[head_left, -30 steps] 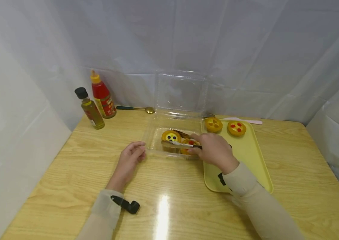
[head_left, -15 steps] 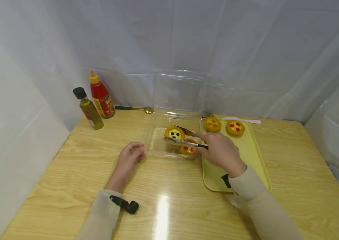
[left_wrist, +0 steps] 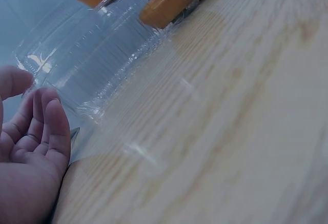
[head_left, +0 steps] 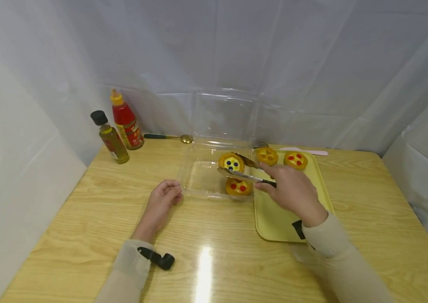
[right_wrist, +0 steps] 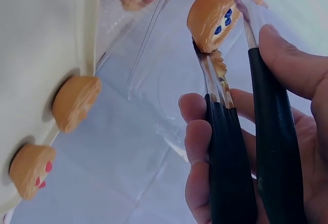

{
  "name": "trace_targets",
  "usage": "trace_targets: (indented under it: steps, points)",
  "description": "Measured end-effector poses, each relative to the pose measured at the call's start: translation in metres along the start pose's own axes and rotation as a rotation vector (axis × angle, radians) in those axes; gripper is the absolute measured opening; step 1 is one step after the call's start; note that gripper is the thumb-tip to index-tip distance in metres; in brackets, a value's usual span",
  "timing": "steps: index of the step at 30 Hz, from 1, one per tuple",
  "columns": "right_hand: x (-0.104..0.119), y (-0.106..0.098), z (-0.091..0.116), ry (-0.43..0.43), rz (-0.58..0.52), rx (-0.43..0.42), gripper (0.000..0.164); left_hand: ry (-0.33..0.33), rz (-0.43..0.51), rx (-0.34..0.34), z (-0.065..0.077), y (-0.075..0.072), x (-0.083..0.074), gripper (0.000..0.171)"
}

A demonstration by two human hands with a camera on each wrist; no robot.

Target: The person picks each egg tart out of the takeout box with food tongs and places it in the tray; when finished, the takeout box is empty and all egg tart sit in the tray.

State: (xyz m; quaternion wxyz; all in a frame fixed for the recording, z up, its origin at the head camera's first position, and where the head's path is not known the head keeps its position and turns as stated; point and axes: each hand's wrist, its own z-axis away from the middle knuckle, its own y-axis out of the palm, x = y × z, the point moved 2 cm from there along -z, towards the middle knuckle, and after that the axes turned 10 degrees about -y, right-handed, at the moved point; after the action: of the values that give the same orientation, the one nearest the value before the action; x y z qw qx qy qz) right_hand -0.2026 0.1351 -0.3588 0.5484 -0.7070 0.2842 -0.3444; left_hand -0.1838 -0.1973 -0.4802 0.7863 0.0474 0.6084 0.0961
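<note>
My right hand [head_left: 292, 188] grips black-handled metal tongs [right_wrist: 230, 157], thumb on one handle and fingers round the other. Between the tong tips is an egg tart with blue dots [right_wrist: 214, 21], held tilted above the clear plastic container [head_left: 202, 179]. Nearer me in that container sits a tart with red dots [head_left: 238, 187]. At the container's front left corner lies my left hand [head_left: 162, 202], its fingers loosely bent and holding nothing; whether they touch the rim I cannot tell. The container's lid [head_left: 224, 113] stands raised at the back.
A yellow tray [head_left: 278, 223] lies right of the container, with an orange-topped tart [head_left: 267, 156] and another red-dotted tart [head_left: 295, 160] at its far end. Behind it lies a pink knife [head_left: 314, 152]. At the back left are an oil bottle [head_left: 112, 141], a sauce bottle [head_left: 127, 124] and a spoon [head_left: 170, 137].
My right hand has moved right with the tongs, carrying the blue-dotted tart across the container towards its right side. The red-dotted tart there now shows more. My left hand has stayed put.
</note>
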Motion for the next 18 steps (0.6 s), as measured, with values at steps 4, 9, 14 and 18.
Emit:
trace_targets:
  steps: [4, 9, 14, 18]
  points:
    - [-0.006, -0.004, 0.009, 0.012, 0.009, -0.015, 0.064, 0.007, 0.003, 0.008, -0.001, -0.001, 0.001, 0.014]
    - [-0.016, -0.008, 0.019, 0.018, 0.0, -0.039, 0.062, 0.006, 0.0, 0.007, -0.001, -0.001, 0.001, 0.011]
    - [-0.028, -0.011, 0.029, 0.031, -0.008, -0.055, 0.061, 0.005, -0.01, 0.004, -0.001, -0.001, 0.001, 0.015]
    - [-0.036, -0.013, 0.038, 0.053, -0.004, -0.068, 0.062, 0.005, -0.015, 0.005, -0.001, 0.0, 0.001, 0.017]
